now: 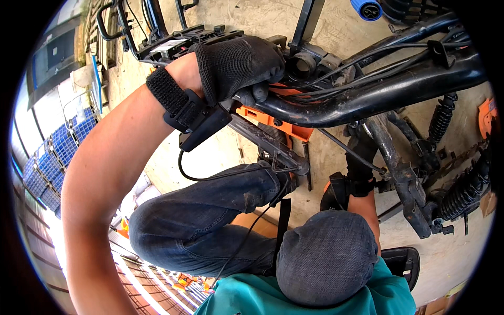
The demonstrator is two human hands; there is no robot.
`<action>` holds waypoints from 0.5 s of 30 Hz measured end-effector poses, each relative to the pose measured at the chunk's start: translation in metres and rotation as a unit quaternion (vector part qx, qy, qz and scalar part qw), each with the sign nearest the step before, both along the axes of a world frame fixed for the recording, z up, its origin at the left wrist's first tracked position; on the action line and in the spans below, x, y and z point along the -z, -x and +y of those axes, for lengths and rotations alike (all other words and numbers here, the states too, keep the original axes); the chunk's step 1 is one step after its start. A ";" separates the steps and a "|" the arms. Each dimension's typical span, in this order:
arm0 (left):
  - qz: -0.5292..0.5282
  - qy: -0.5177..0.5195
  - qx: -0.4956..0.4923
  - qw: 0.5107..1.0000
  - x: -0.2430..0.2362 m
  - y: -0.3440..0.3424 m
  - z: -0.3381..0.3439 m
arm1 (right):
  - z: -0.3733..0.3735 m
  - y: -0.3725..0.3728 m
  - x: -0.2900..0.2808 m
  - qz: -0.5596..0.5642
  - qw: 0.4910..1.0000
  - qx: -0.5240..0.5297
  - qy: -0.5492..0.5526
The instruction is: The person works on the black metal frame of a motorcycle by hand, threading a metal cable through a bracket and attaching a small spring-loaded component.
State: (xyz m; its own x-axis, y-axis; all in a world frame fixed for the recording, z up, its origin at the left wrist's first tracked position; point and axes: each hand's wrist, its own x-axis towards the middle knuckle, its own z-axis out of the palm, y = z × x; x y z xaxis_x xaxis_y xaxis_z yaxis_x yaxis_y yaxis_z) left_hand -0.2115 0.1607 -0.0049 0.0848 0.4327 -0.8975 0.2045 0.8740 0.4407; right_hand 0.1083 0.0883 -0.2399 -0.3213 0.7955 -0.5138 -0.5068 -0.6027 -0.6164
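My left hand (239, 68), in a black knit glove, is closed round the end of a thick black metal tube (362, 102), part of a vehicle frame. Under that tube sits an orange bracket (275, 123). My right hand (362, 149), also in a black glove, reaches low beside a dirty suspension arm (391, 157) and a thin rod (352, 152). The tube and rod hide its fingers, so its grip does not show. Black cables (336, 86) run along the tube. A black device is strapped to each wrist.
Coil-spring shock absorbers (464, 191) stand at the right, with another (443, 118) farther back. A black upright post (307, 26) rises at the far side. Blue drums in a wire cage (58, 157) are at the left. A cable (210, 178) hangs across my bent leg.
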 end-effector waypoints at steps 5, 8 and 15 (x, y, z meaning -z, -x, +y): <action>0.052 0.002 0.093 0.994 0.023 0.011 0.000 | 0.002 0.007 -0.016 -0.038 0.997 0.058 0.014; 0.060 0.002 0.112 0.992 0.016 0.010 -0.004 | -0.003 0.017 -0.032 -0.092 0.995 0.031 -0.035; 0.027 -0.004 0.059 0.998 0.006 0.006 0.004 | 0.000 0.025 -0.066 -0.087 0.991 0.063 -0.077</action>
State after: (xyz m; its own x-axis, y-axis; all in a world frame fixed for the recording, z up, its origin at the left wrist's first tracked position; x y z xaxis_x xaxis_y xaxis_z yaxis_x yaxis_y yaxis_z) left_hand -0.2173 0.1646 -0.0110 0.0879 0.4301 -0.8985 0.3290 0.8388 0.4337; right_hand 0.0829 0.0884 -0.1738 -0.1319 0.8966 -0.4227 -0.4495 -0.4341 -0.7807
